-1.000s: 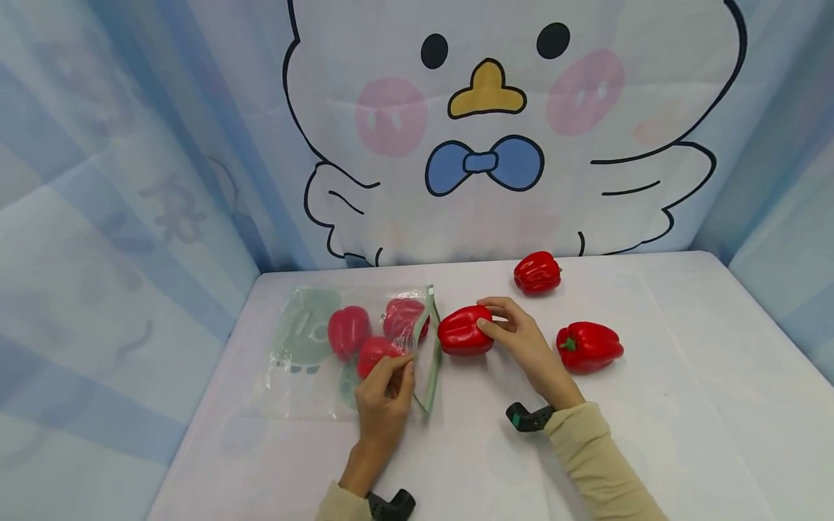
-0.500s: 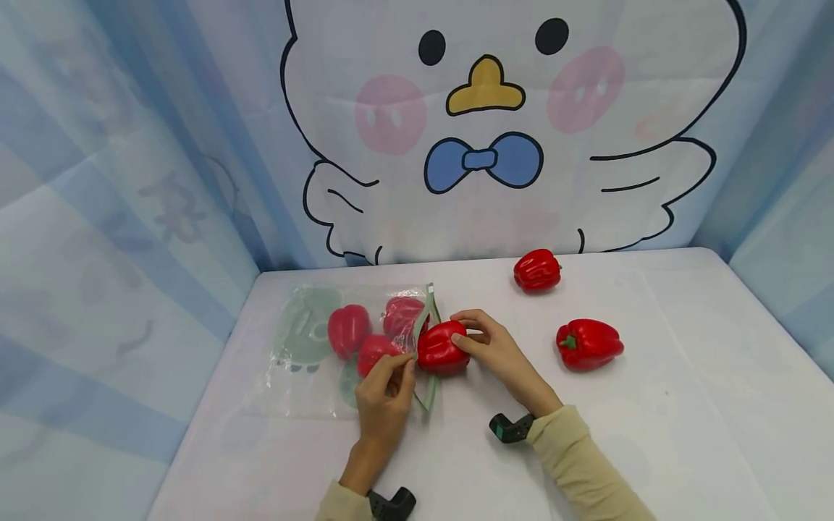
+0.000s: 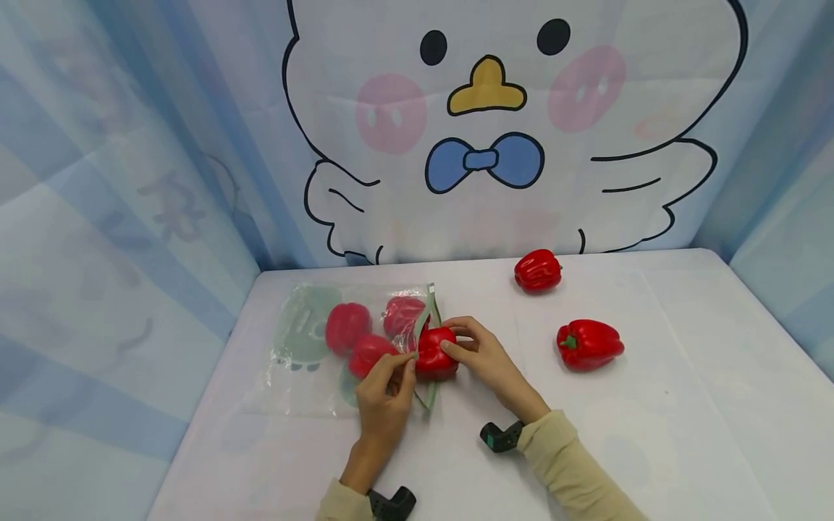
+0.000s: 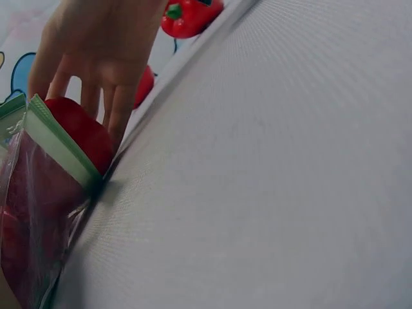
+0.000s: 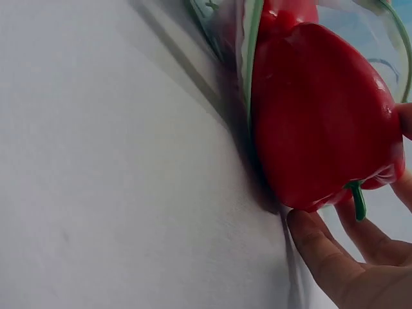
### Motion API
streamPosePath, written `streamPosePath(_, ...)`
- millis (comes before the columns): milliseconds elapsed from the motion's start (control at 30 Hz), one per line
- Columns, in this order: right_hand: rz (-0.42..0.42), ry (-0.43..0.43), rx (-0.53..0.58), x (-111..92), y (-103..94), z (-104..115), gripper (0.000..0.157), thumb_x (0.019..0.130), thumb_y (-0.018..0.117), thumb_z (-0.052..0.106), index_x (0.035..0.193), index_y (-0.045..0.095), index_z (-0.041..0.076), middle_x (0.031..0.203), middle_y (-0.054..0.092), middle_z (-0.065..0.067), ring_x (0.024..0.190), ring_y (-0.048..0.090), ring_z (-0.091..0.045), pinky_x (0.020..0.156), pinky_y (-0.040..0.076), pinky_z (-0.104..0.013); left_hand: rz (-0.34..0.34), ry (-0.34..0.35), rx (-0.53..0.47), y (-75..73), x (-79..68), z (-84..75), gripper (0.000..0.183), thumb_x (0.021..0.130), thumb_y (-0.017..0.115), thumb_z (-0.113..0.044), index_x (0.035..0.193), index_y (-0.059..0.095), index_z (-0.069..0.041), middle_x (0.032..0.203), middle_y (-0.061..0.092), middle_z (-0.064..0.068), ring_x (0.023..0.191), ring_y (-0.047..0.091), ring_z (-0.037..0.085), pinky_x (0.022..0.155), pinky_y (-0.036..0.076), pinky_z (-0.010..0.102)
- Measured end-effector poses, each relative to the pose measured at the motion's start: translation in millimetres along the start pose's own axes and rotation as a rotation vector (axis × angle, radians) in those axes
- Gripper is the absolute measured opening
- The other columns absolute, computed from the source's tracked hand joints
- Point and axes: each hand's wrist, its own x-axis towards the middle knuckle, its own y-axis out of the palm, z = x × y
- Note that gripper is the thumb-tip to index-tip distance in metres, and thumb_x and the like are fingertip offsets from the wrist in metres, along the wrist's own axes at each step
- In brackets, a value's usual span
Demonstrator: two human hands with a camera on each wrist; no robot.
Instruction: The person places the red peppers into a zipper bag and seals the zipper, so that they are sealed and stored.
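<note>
A clear zip bag [image 3: 300,394] with a green-edged mouth lies on the left of the table, several red bell peppers [image 3: 347,327] inside it. My left hand [image 3: 383,405] pinches the near edge of the bag's mouth between thumb and fingertips. With thumb and fingers my right hand [image 3: 485,362] grips another red bell pepper [image 3: 435,354], which is partly inside the mouth. In the right wrist view the held pepper [image 5: 328,116] has its green stem end toward my fingers. The left wrist view shows the bag's green zip strip [image 4: 64,141] lying against that pepper.
Two more red bell peppers lie on the white table [image 3: 684,434]: one pepper [image 3: 589,345] at the right and one pepper [image 3: 537,270] near the back edge. A curtain with a cartoon bird [image 3: 485,87] hangs behind the table.
My right hand has moved left, carrying its bell pepper from outside the bag into the mouth. Two peppers in the bag have shifted slightly left. My left hand has stayed in place.
</note>
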Motion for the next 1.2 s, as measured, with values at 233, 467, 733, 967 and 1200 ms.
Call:
streamPosePath(233,0.004,-0.026,0.004,0.1,9.2,-2.8,0.046,0.102,0.067,0.031,0.143,0.054,0.014,0.148,0.056,-0.016,0.132,0.059,-0.041,0.108,0.053,-0.053,0.005,-0.012,0.020,-0.7,-0.3,-1.0,0.027,0.087,0.077,0.006,0.112,0.074,-0.004,0.086,0.072,0.006,0.065,0.056,0.011,0.062,0.049,0.011)
streamPosePath(467,0.026,-0.050,0.010,0.0,13.1,-4.3,0.046,0.103,0.067,0.029,0.144,0.053,0.013,0.148,0.056,-0.017,0.130,0.060,-0.040,0.107,0.055,-0.050,-0.007,0.000,0.018,0.6,0.3,-0.4,0.025,0.087,0.077,0.006,0.110,0.075,-0.004,0.084,0.071,0.006,0.064,0.055,0.010,0.060,0.047,0.011)
streamPosePath(733,0.128,-0.077,-0.053,-1.0,3.8,-1.7,0.050,0.103,0.066,0.028,0.149,0.052,0.015,0.152,0.053,-0.017,0.134,0.059,-0.041,0.108,0.054,-0.053,-0.016,0.023,0.015,1.1,1.9,0.5,0.025,0.087,0.076,0.008,0.109,0.075,-0.003,0.082,0.071,0.006,0.062,0.053,0.009,0.056,0.045,0.012)
streamPosePath(967,0.252,-0.085,-0.084,-3.0,-4.6,0.0,0.062,0.099,0.071,0.026,0.156,0.046,0.017,0.158,0.050,-0.010,0.142,0.052,-0.038,0.111,0.051,-0.052,-0.025,0.028,0.012,0.7,2.8,-1.5,0.025,0.085,0.076,0.009,0.107,0.075,-0.002,0.078,0.068,0.005,0.061,0.052,0.009,0.054,0.045,0.013)
streamPosePath(1200,0.221,-0.093,-0.108,-3.0,0.6,-0.2,0.063,0.099,0.072,0.026,0.155,0.046,0.012,0.156,0.053,-0.015,0.142,0.052,-0.039,0.109,0.053,-0.052,-0.029,0.021,0.027,0.0,2.5,-2.6,0.026,0.085,0.076,0.009,0.108,0.075,-0.003,0.077,0.067,0.004,0.060,0.052,0.010,0.055,0.045,0.013)
